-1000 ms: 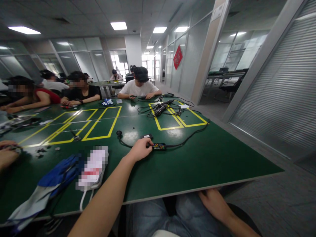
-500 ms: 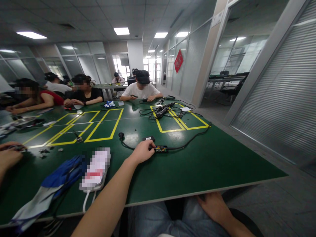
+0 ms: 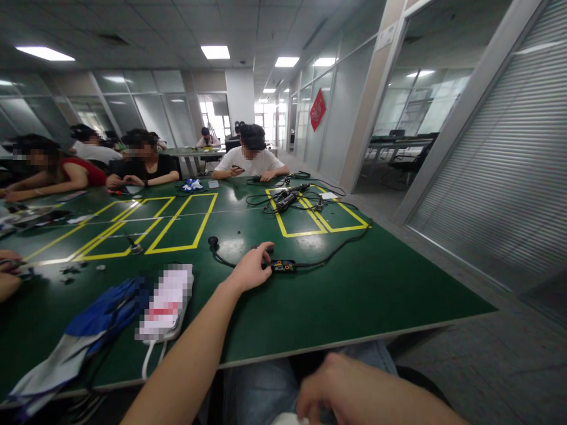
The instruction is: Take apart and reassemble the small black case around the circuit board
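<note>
Green tabletop is being lit by ceiling panels, its far half being marked by yellow tape outlines. Near the middle, an opened black housing is being supported flat on the surface, its inner parts being exposed; a black cable is being led off to the right, and a plug is being seen at left. Left hand is being held just beside the housing's left end, thumb and fingers parted; whether anything is being touched cannot be told. Right hand is being held over the lap, below the near table edge, fingers loosely bent and blurred; whether anything is being gripped cannot be told. Tangled black cables are being observed at far right.
</note>
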A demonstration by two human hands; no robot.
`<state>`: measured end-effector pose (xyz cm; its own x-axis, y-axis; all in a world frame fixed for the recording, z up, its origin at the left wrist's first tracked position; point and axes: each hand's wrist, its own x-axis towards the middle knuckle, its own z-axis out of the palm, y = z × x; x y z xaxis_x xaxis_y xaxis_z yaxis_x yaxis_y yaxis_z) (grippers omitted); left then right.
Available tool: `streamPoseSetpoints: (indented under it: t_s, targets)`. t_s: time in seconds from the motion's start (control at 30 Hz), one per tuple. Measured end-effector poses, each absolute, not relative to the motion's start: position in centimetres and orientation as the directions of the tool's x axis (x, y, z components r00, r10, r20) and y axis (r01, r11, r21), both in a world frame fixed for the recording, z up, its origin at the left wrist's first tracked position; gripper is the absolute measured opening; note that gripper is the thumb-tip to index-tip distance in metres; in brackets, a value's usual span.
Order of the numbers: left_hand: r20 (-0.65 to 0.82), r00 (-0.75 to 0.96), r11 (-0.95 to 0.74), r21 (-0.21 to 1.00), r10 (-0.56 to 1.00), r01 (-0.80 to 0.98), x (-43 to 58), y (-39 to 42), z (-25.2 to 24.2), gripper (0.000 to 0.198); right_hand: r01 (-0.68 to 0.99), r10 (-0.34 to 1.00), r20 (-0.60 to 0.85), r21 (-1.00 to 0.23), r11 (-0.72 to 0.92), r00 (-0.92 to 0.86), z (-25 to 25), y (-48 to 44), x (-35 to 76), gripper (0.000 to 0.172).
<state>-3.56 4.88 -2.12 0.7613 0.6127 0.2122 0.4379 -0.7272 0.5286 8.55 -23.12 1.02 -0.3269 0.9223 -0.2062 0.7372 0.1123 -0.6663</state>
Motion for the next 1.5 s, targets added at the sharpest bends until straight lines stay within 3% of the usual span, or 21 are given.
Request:
streamPoseSetpoints:
  t_s: [0.1, 0.17, 0.27, 0.4, 0.53, 0.77, 0.9, 1.1, 1.33, 1.5]
  targets:
    - [0.255, 0.770, -0.770, 0.471, 0.586, 0.430, -3.8, 4.9, -2.1, 0.068, 0.717, 0.995, 0.056, -0.690, 0.100, -0.084, 3.4, -17.5, 9.2, 0.025]
    - [0.268, 0.777, -0.788, 0.448, 0.570, 0.423, -3.9, 4.9, -2.0, 0.067, 0.773, 0.951, 0.284, -0.628, 0.087, 0.123, 2.6, -13.4, 10.7, 0.021]
    - [0.277, 0.776, -0.794, 0.435, 0.567, 0.425, -3.9, 4.7, -1.8, 0.067, 0.846, 0.854, 0.436, -0.534, -0.009, 0.284, -0.8, -8.9, 13.1, 0.035]
    - [0.308, 0.667, -0.729, 0.394, 0.678, 0.559, -3.8, 4.8, -1.6, 0.064, 0.865, 0.858, 0.407, -0.495, -0.081, 0.313, -4.4, -7.1, 14.6, 0.049]
    - [0.287, 0.414, -0.501, 0.406, 0.864, 0.764, -3.8, 5.7, -2.0, 0.045, 0.889, 0.880, 0.395, -0.453, -0.064, 0.265, -4.9, -7.6, 14.5, 0.043]
    - [0.240, 0.304, -0.384, 0.452, 0.922, 0.805, -3.9, 6.7, -2.5, 0.031, 0.914, 0.873, 0.408, -0.394, -0.096, 0.267, -4.5, -8.0, 14.2, 0.044]
    - [0.258, 0.370, -0.446, 0.382, 0.893, 0.810, -3.6, 5.7, -1.5, 0.016, 0.936, 0.873, 0.427, -0.342, -0.084, 0.235, -4.6, -8.2, 14.1, 0.044]
    - [0.228, 0.563, -0.607, 0.339, 0.794, 0.719, -3.1, 4.0, -0.7, 0.020, 0.946, 0.888, 0.410, -0.316, -0.076, 0.208, -4.7, -8.0, 14.1, 0.041]
    - [0.095, 0.609, -0.607, 0.299, 0.787, 0.737, -2.8, 3.6, -0.5, 0.035, 0.896, 0.896, 0.340, -0.427, -0.123, 0.286, -4.6, -7.5, 14.5, 0.033]
    - [0.125, 0.634, -0.642, 0.255, 0.763, 0.723, -2.8, 3.4, -0.7, 0.035, 0.868, 0.900, 0.306, -0.478, -0.137, 0.310, -4.6, -7.0, 14.8, 0.032]
